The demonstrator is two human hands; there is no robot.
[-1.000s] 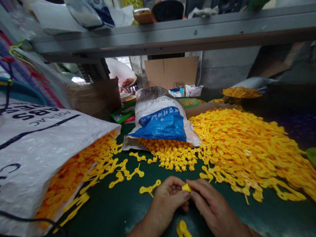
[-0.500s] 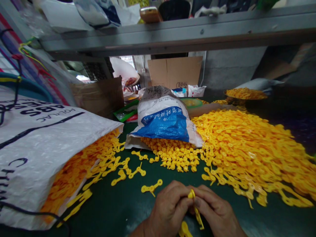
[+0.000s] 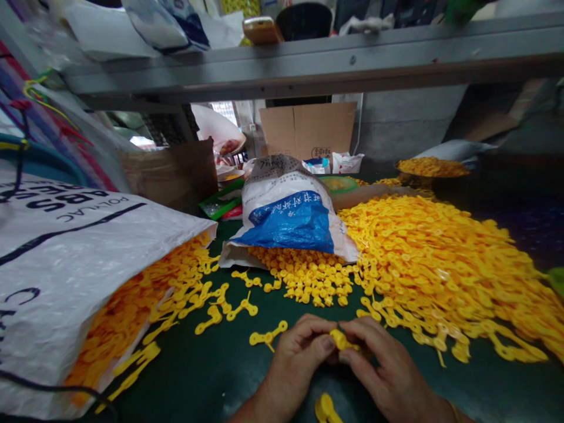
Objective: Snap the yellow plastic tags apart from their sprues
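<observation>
Between my fingertips, low in the middle of the head view, is a small yellow plastic part. My left hand pinches its left side with thumb and forefinger. From the other side my right hand grips it the same way; the fingers partly cover its shape. Below my hands another yellow piece lies on the dark green table. Left of my left hand rests a loose yellow link with rounded ends and a thin stem.
A large heap of yellow parts covers the right side. At the left a white sack spills similar parts; a white and blue bag with small yellow pieces stands in the middle. A grey shelf beam crosses above.
The yellow part between my fingers has turned from hanging lengthwise to lying more sideways, its long end no longer showing below. My fingers have shifted around it. The view has moved slightly.
</observation>
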